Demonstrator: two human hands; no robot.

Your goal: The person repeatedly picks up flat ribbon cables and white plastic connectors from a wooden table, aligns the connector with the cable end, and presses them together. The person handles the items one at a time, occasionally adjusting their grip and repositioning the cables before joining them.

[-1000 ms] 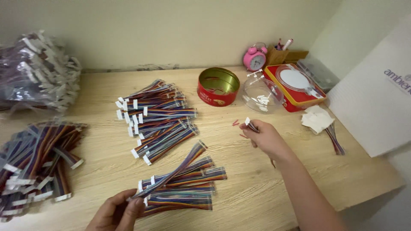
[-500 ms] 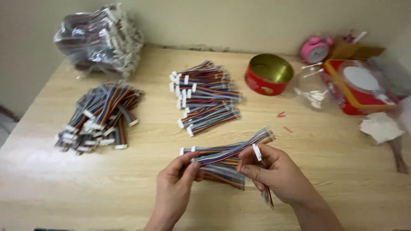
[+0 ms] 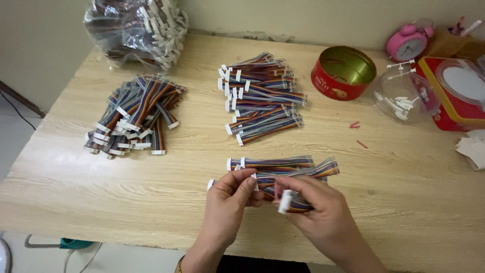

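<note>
1. The step in hand looks like sorting or dressing the multicoloured ribbon cables one at a time: a single ribbon cable (image 3: 298, 174) is lifted just above the small stack of cables (image 3: 275, 163) at the near middle of the worktop (image 3: 166, 177), and both hands are working on it.
2. The left hand (image 3: 230, 202) has its thumb and fingers pressed together, pinching the left end of that cable; a white connector shows just beyond its fingertips.
3. The right hand (image 3: 323, 215) is curled, thumb and forefinger closed on a small white connector piece (image 3: 285, 201) beside the cable's middle. Whether that piece is already seated on the wires cannot be told.
4. Taking the small stack as landmark: behind it lies a tidy pile of finished-looking cables (image 3: 262, 96), their white ends mostly facing left.
5. Far to the left of the stack is a looser heap of cables (image 3: 134, 114), and behind that heap a clear bag of more cables (image 3: 134, 25).
6. Behind and right of the stack stand an open red tin (image 3: 343, 73) and a clear plastic tub (image 3: 401, 96) with small white parts inside; a pink alarm clock (image 3: 406, 43) stands beyond them.
7. By my judgement the next move calls for a steady grip from the left hand while the right lines the white piece up squarely with the wires; a skewed approach could bend or miss them.
</note>
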